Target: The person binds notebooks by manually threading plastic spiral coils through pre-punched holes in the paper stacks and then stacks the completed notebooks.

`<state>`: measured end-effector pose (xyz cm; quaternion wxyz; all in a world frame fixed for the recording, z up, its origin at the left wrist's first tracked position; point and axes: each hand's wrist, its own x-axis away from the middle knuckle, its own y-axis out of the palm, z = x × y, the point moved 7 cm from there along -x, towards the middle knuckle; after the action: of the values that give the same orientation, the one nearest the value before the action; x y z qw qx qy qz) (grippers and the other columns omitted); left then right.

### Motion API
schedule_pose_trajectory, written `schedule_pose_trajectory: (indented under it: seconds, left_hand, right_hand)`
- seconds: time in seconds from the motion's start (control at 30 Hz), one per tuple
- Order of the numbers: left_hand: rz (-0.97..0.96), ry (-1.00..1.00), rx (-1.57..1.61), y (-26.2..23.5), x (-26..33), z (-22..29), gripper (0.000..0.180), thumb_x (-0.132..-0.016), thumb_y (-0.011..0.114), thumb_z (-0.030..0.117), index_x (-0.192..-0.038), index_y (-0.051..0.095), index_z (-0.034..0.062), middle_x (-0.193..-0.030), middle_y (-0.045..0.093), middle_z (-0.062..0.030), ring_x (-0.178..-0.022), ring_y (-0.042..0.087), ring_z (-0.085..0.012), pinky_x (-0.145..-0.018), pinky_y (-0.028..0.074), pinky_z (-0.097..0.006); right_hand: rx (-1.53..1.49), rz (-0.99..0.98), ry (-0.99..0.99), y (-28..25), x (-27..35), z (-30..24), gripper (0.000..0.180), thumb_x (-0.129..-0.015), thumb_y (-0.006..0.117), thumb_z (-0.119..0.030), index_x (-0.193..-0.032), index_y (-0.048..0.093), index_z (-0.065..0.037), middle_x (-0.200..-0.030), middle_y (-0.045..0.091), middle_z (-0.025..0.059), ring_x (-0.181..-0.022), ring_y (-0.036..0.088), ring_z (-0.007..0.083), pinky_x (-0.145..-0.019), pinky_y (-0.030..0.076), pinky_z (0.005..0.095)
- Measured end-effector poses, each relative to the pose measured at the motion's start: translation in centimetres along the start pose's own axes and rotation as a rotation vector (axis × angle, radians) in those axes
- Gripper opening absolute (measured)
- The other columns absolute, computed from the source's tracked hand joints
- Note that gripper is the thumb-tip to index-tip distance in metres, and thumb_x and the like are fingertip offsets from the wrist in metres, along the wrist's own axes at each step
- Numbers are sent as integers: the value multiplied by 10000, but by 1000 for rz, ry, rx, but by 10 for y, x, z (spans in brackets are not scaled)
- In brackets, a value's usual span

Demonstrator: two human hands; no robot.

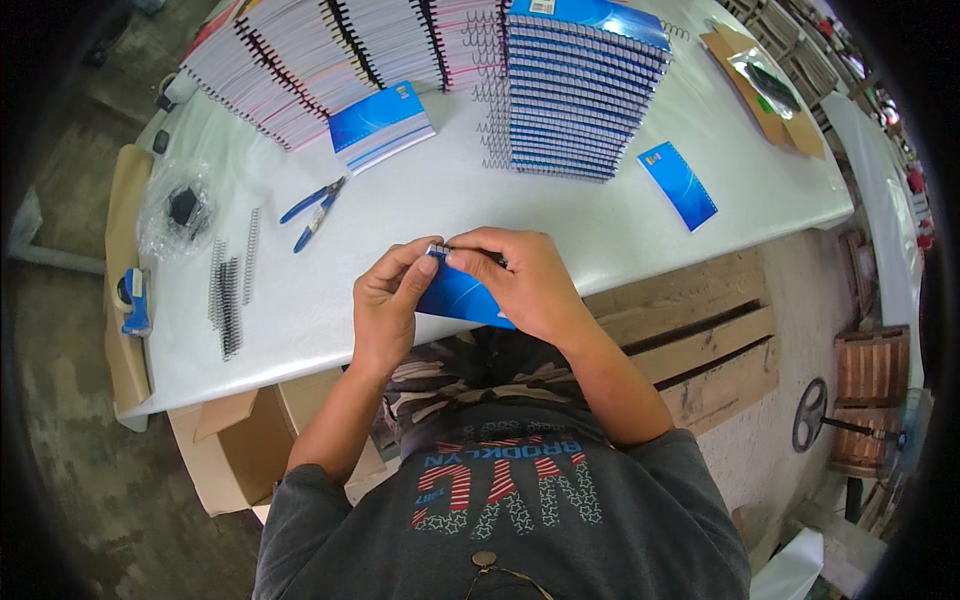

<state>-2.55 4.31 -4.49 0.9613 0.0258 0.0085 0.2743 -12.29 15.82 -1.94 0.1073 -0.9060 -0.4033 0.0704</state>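
Observation:
Both my hands meet over the near edge of the table, on a small blue-covered notebook. My left hand pinches its upper left corner between thumb and fingers. Close beside it, my right hand is closed on the top edge, thumb and forefinger together where a short row of pale pieces shows. The fingers partly hide that edge, so I cannot tell whether a coil runs through it. Blue-handled pliers lie beyond my left hand. Several loose wire spiral coils rest farther left.
A tall stack of spiral-bound blue notebooks stands at the back. Left of it are rows of bound books and a blue-covered pile. One blue notebook lies right. A tape dispenser sits at the left edge, above a cardboard box.

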Motion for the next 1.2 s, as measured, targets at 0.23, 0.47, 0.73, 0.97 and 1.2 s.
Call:
schedule_pose_trajectory:
  seconds: [0.23,0.47,0.73,0.97,1.2]
  left_hand:
    - [-71,26,40,-1,-1,8,196,-892,601,129,-1045,635,11,-921,616,-12,-851,551,-79,-775,444,-236]
    - [-306,71,3,-4,-13,21,96,-766,637,-20,-787,560,35,-784,540,-4,-771,517,-84,-692,410,-230]
    - [-438,48,-70,19,-28,51,597,-798,700,276,-1268,444,11,-1091,566,-84,-1023,535,-177,-909,411,-328]
    - [-61,379,-267,76,-94,167,518,-851,623,183,-1270,416,-39,-881,639,-101,-764,597,-139,-723,483,-256]
    - [-26,1453,-770,151,-74,279,452,-745,683,90,-1172,552,19,-1047,622,-172,-992,591,-303,-947,393,-416]
  right_hand:
    - [-126,90,-152,1,0,0,154,-733,716,-64,-857,641,-11,-783,667,95,-709,631,163,-644,477,286]
    - [-233,-21,-91,10,8,-11,147,-702,703,17,-824,621,14,-768,629,97,-703,617,166,-656,476,273]
    - [-334,297,-258,-37,14,-26,297,-774,693,-54,-1028,546,-16,-814,555,23,-710,545,93,-658,461,241]
    - [-713,889,-628,-149,-2,-83,406,-830,656,-74,-1186,469,-18,-1024,547,73,-897,571,149,-767,500,286]
    - [75,574,-819,-199,-24,-182,495,-743,674,-23,-1216,528,-26,-1048,562,82,-923,542,154,-772,467,274]
